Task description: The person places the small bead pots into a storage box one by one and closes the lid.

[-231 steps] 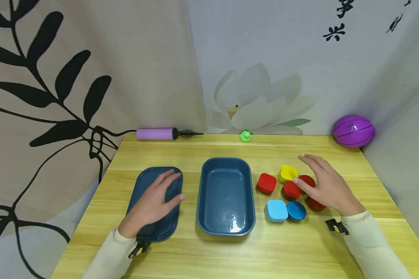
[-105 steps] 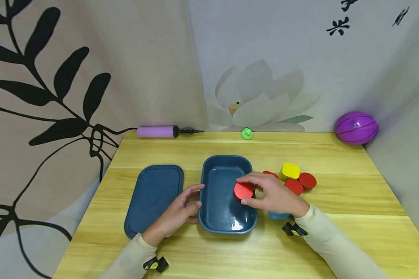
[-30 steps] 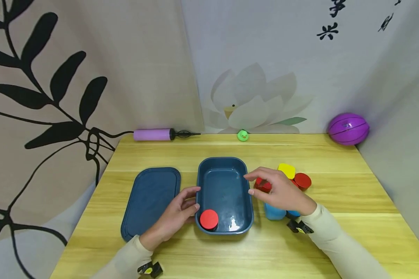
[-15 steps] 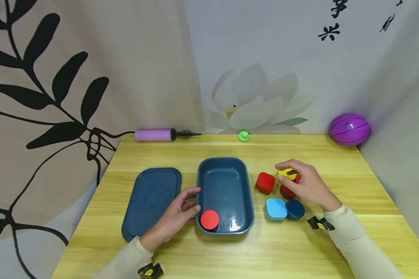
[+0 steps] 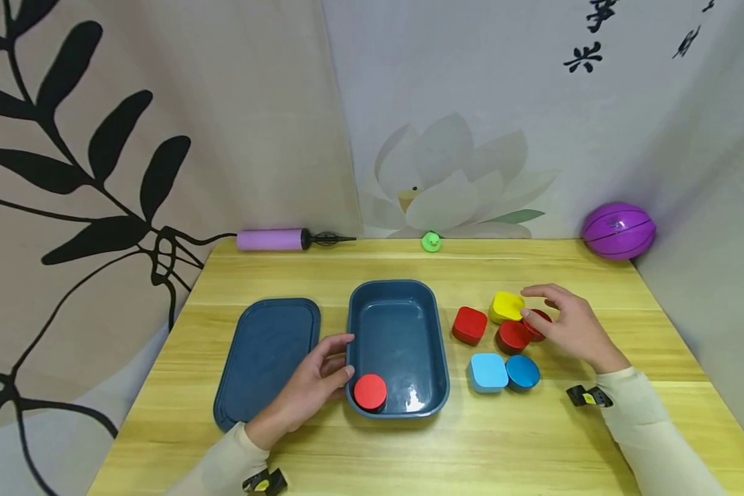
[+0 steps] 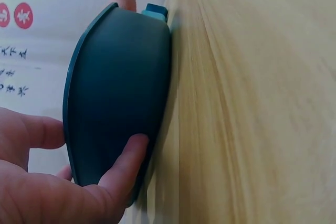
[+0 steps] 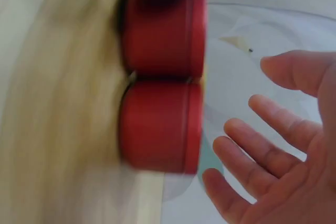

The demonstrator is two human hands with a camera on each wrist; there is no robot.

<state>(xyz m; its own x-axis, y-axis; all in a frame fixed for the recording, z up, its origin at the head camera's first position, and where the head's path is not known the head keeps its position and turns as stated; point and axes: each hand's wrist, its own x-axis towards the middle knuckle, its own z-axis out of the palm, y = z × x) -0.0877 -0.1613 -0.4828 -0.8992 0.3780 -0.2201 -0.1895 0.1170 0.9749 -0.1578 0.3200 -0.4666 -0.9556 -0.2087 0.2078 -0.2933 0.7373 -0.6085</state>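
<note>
The tray (image 5: 399,344) is touched by the left hand (image 5: 311,382), fingers loose; the rightmost red tub (image 7: 160,127), beneath the right hand (image 5: 573,329), whose fingers are parted and empty, is best pinched squarely.

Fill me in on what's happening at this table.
A person's left hand touches the left side of a blue container holding one round red block. The right hand hovers, holding nothing, by red, yellow and blue blocks on the table. A flat blue panel lies left of the container.
</note>
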